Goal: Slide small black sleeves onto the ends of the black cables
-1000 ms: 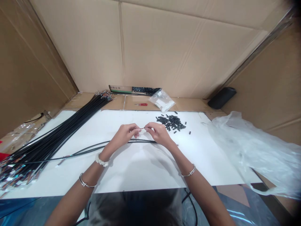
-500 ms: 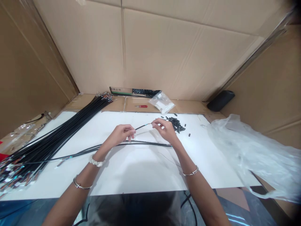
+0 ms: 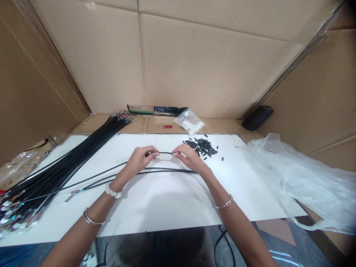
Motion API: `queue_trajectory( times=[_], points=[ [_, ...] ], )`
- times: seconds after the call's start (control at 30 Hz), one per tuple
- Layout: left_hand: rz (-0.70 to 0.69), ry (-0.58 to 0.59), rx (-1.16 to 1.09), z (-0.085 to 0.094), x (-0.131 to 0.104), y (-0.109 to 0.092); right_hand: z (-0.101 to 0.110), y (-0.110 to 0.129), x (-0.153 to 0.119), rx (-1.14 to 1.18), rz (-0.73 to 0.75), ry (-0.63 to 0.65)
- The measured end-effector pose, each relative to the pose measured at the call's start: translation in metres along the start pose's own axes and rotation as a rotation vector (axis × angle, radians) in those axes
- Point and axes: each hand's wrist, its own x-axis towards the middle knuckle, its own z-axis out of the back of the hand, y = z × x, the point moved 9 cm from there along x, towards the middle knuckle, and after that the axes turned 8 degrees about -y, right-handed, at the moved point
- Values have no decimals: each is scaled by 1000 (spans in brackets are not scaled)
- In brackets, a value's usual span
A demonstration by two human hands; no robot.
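Observation:
A thin black cable (image 3: 165, 152) is stretched level between my two hands above the white table. My left hand (image 3: 143, 157) pinches it, and its tail runs back to the left past my wrist. At the cable's end, by a small bluish spot, my right hand (image 3: 187, 155) has its fingertips closed on it; what else they cover is hidden. Just beyond the right hand lies a heap of short black sleeves (image 3: 204, 147). Beneath both forearms, a few more black cables (image 3: 167, 169) lie across the table, with coloured wire ends at the left.
A thick bundle of black cables (image 3: 69, 159) fills the left side. Along the back are red-handled snips (image 3: 165, 127), a clear plastic bag (image 3: 189, 121) and an open box (image 3: 141, 109). A black cylinder (image 3: 257, 117) and a large plastic sheet (image 3: 300, 181) are at right. Cardboard walls (image 3: 180, 59) surround the table.
My right hand has moved slightly left and down along the cable, closing on its blue-marked end, and the exposed wire tip is now covered. The cable between my hands lies more level.

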Motion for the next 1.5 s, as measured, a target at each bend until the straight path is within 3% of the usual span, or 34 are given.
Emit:
queue_trajectory(
  times=[0.23,0.73,1.07,1.17,1.33,1.5],
  points=[
    [-93,-63,82,-3,-4,-7,-7,-7,-1,32,-30,49],
    [-172,-45,159,-13,-17,-7,-30,-6,-6,67,-82,216],
    [-153,-59,200,-4,-12,-6,-10,-16,-1,8,-210,95],
    [-175,-11,213,-10,-14,-14,-15,-12,-2,14,-206,87],
    [-350,28,231,-32,-23,-40,-32,5,-5,47,-147,122],
    [-418,9,235,-34,-25,-46,-29,12,-3,58,-47,131]
  ],
)
